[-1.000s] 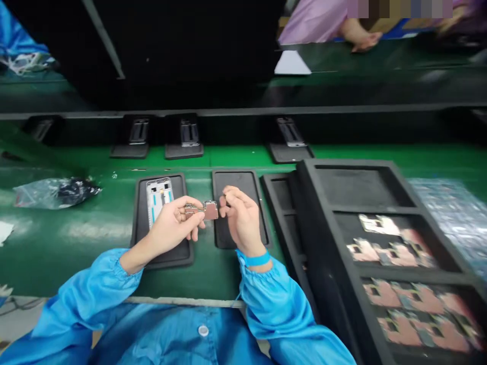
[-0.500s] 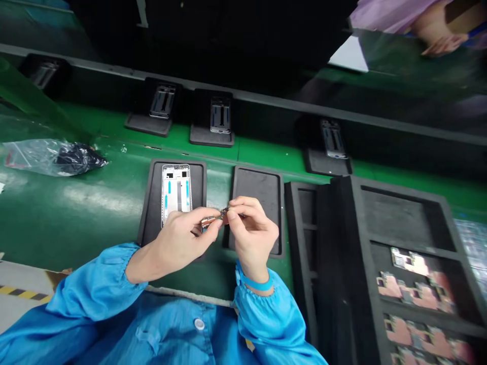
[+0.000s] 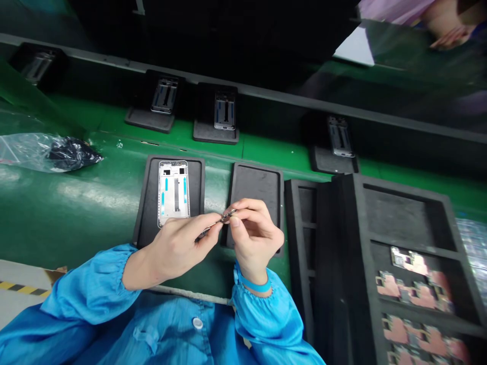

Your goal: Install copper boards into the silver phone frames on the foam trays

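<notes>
Between my two hands is a small phone circuit board (image 3: 206, 231), seen nearly edge-on. My left hand (image 3: 178, 246) pinches its left part between thumb and fingers. At the board's upper right end, my right hand (image 3: 255, 230) is closed with thumb and fingertips on it; anything smaller there is too small to make out. Beyond my left hand lies a silver phone frame (image 3: 173, 195) with blue strips, in a black foam tray (image 3: 197, 177). A second black foam tray (image 3: 255, 181), partly covered by my right hand, sits behind it.
A large black foam tray (image 3: 395, 213) at right holds several copper-coloured circuit boards (image 3: 426, 296). Along the back, more phone frames (image 3: 225, 111) lie on black trays. A clear plastic bag (image 3: 49, 152) is at left. Another person's hand (image 3: 452, 38) shows at upper right.
The circuit board has been tilted from showing its coppery face to nearly edge-on. Both hands stay closed on it, and the view has shifted slightly.
</notes>
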The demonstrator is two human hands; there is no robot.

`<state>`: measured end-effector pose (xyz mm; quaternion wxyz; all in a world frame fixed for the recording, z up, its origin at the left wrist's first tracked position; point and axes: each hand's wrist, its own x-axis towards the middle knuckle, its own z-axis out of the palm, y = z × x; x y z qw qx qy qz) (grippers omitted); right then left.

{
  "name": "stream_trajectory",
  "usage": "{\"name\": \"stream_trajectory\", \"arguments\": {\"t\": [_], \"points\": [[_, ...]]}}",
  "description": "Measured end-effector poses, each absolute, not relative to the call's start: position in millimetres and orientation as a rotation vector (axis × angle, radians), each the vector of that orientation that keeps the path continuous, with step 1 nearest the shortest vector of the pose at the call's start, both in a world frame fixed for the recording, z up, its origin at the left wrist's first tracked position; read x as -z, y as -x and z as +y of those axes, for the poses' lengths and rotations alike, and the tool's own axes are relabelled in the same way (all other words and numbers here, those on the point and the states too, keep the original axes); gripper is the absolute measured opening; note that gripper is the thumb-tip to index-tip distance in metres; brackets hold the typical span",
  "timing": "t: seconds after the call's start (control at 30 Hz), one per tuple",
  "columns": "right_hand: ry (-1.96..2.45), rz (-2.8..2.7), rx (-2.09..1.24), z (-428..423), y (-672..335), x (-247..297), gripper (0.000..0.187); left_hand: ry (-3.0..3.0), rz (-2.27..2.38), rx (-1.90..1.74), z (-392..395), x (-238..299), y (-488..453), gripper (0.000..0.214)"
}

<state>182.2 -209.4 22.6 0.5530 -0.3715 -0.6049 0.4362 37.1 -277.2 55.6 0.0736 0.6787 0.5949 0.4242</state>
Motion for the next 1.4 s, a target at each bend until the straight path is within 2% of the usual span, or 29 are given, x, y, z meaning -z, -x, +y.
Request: {"name": "stream_trajectory", "arguments": {"t": [0.63, 0.8, 1.17, 1.4], "points": [[0.857, -1.400, -0.869, -218, -180, -16, 0.012, -2.225, 1.767, -1.236, -285, -51, -40, 0.018], [0.869, -1.404, -0.870, -218, -179, -17, 0.007, -2.251, 1.747, -1.256, -286, -48, -40, 0.027], [0.719, -1.302, -1.174, -212, -176, -25, 0.021, -2.239, 1.655, -1.333, -287, -48, -35, 0.029], [0.684, -1.281, -1.354, -208, -181, -21, 0.019, -2.081, 1.674, -1.355, -284, -56, -36, 0.017]]}}
